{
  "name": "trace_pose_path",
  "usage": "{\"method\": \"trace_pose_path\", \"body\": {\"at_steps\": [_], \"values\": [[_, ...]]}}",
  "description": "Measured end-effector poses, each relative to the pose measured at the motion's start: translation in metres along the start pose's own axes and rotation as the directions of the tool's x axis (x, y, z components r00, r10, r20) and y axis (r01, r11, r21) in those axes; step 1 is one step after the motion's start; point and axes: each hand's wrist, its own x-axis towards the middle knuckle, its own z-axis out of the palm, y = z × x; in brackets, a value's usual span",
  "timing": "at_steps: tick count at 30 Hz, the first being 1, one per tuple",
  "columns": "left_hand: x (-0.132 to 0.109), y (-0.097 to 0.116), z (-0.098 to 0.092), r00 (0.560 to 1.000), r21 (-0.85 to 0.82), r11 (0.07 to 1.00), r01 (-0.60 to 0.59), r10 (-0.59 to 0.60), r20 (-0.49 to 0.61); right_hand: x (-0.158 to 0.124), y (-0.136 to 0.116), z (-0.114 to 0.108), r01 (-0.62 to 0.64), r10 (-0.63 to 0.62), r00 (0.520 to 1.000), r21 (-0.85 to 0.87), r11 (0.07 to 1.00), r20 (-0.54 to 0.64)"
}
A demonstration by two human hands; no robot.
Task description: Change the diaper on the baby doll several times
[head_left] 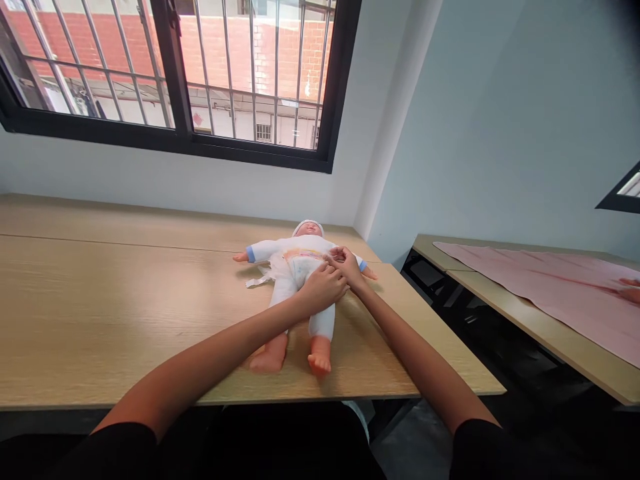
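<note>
A baby doll (281, 290) in a white outfit with blue cuffs lies on its back on the table, head toward the window and bare feet toward me. Around its hips is a white diaper (301, 265) with a coloured band near the waist. One side of it spreads out with a loose white tab (257, 282) on the left. My left hand (324, 288) reaches across the doll's hips, fingers curled at the diaper's right side. Close against it, my right hand (345, 267) pinches at the same edge. The fingers partly hide what they grip.
The wooden table (125, 313) extends far to the left, and its right edge runs close to my right forearm. A second table (470, 283) with a pink cloth (540, 287) stands to the right; another person's hand (631, 291) rests there. A barred window (250, 73) is ahead.
</note>
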Motion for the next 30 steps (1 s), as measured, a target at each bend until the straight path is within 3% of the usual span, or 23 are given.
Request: {"method": "trace_pose_path", "body": {"at_steps": [6, 13, 30], "values": [[-0.005, 0.000, 0.001, 0.996, 0.043, 0.996, 0.084, -0.082, -0.042, -0.003, 0.001, -0.009, 0.051, -0.051, 0.998, -0.016, 0.999, -0.020], [-0.003, 0.001, 0.005, 0.996, 0.092, 0.993, 0.070, -0.065, -0.060, -0.014, -0.015, -0.016, 0.084, -0.082, 0.987, -0.003, 0.996, 0.135], [-0.004, 0.002, 0.000, 0.994, 0.032, 0.994, 0.103, -0.101, -0.045, -0.022, -0.019, -0.015, 0.050, -0.075, 0.975, 0.125, 0.991, 0.207]]}}
